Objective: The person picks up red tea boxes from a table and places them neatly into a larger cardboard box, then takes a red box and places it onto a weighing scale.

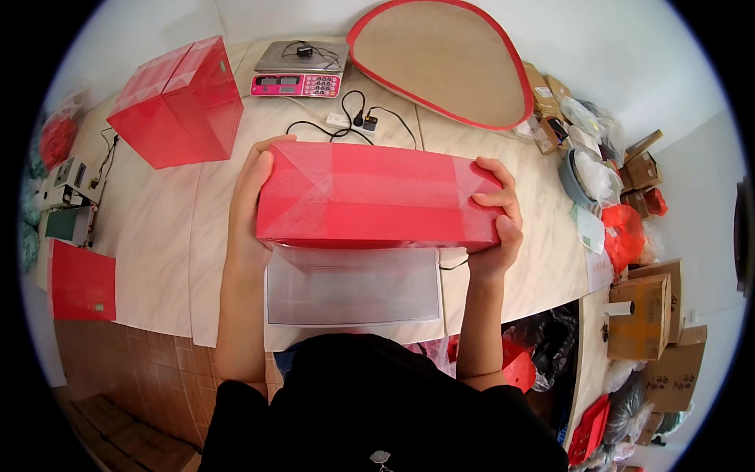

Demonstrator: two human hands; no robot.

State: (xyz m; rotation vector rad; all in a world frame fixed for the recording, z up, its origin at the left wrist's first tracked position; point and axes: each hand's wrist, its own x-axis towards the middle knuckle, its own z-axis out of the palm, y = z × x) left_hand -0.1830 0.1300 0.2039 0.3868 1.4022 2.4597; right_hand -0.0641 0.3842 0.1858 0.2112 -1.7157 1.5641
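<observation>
I hold a long red box (370, 193), wrapped in clear film, level above the marble table (165, 236). My left hand (253, 204) grips its left end with fingers over the top edge. My right hand (497, 212) clasps its right end. Just under the box, at the table's near edge, lies a clear shiny plastic sheet or bag (352, 285). Both forearms rise from the lower edge on either side of it.
Another red wrapped box (179, 102) stands at the far left. A pink-fronted scale (300, 69), a power strip with cables (354, 122) and a red-rimmed woven tray (440, 59) lie beyond. A flat red piece (82, 283) sits left. Cardboard boxes (641, 315) and bags crowd the right.
</observation>
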